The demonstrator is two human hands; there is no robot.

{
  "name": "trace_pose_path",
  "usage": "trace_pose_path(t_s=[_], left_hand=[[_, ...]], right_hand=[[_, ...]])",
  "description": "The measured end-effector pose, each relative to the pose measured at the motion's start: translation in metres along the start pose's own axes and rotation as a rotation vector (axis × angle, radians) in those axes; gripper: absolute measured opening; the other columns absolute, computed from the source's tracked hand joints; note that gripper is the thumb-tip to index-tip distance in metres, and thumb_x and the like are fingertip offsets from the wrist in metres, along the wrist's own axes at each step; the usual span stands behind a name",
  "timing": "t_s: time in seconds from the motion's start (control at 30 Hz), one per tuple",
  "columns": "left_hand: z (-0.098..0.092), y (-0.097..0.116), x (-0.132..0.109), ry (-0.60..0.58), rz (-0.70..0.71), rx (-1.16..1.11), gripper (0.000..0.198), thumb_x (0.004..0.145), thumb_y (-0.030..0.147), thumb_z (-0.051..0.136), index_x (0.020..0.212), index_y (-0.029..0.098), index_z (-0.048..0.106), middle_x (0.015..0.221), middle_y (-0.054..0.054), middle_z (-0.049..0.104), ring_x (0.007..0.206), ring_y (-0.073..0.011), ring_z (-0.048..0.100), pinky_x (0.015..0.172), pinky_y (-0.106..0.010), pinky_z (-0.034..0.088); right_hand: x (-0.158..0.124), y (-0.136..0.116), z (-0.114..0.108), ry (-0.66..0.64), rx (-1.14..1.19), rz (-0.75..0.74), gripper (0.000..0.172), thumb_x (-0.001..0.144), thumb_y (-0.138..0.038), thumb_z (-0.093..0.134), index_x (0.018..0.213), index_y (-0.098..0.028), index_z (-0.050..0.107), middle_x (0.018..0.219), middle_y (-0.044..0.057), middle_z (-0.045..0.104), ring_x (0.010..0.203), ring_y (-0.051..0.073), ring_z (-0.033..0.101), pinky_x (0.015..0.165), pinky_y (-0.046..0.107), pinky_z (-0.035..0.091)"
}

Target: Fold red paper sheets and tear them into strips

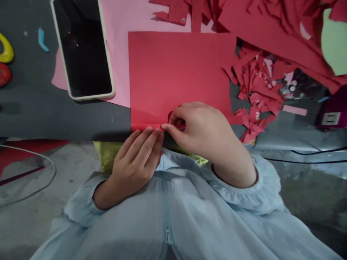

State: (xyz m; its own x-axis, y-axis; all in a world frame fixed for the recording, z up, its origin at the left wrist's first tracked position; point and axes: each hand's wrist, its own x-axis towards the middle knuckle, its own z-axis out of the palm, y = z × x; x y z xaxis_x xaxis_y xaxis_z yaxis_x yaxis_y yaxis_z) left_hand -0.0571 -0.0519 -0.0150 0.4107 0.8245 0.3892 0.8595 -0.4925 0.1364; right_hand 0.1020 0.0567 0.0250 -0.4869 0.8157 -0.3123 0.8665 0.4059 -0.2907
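Note:
A large red sheet of paper (179, 72) lies on the dark table, its near edge turned up in a narrow fold (141, 127). My left hand (138, 159) rests at that near edge, fingers stretched out side by side with their tips on the fold. Just to the right, my right hand (203, 126) is closed, thumb and forefinger pinching the folded edge. Part of the sheet's lower right is hidden under my right hand.
Red paper scraps (255, 90) are heaped right of the sheet, below larger red cut pieces (265, 25). A phone (85, 50) lies on pink paper (119, 72) at left. Yellow and red scissor handles (5, 50) show at the left edge. A purple device (334, 112) stands far right.

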Motion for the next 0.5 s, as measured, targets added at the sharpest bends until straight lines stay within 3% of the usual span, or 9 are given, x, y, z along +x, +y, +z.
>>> trace_pose_path(t_s=[0.3,0.5], left_hand=[[0.0075,0.0054,-0.0081,-0.040,-0.098,0.069,0.046,0.090,0.024,0.060,0.133,0.008,0.055,0.125,-0.014,0.068,0.119,-0.0239,0.063,0.108,-0.035,0.048],[0.0066,0.0105,-0.0042,-0.017,-0.165,0.085,0.046,0.089,0.023,0.062,0.131,0.008,0.057,0.118,-0.014,0.070,0.114,-0.0248,0.066,0.104,-0.037,0.050]], right_hand=[[-0.0016,-0.0018,-0.0001,0.023,-0.021,-0.016,0.019,0.087,-0.032,0.058,0.080,-0.018,0.067,0.078,0.008,0.067,0.076,0.022,0.058,0.063,0.032,0.032],[-0.0071,0.0021,-0.0030,0.019,-0.032,-0.036,0.019,0.089,-0.029,0.055,0.079,-0.017,0.067,0.079,0.008,0.067,0.077,0.023,0.058,0.063,0.032,0.033]])
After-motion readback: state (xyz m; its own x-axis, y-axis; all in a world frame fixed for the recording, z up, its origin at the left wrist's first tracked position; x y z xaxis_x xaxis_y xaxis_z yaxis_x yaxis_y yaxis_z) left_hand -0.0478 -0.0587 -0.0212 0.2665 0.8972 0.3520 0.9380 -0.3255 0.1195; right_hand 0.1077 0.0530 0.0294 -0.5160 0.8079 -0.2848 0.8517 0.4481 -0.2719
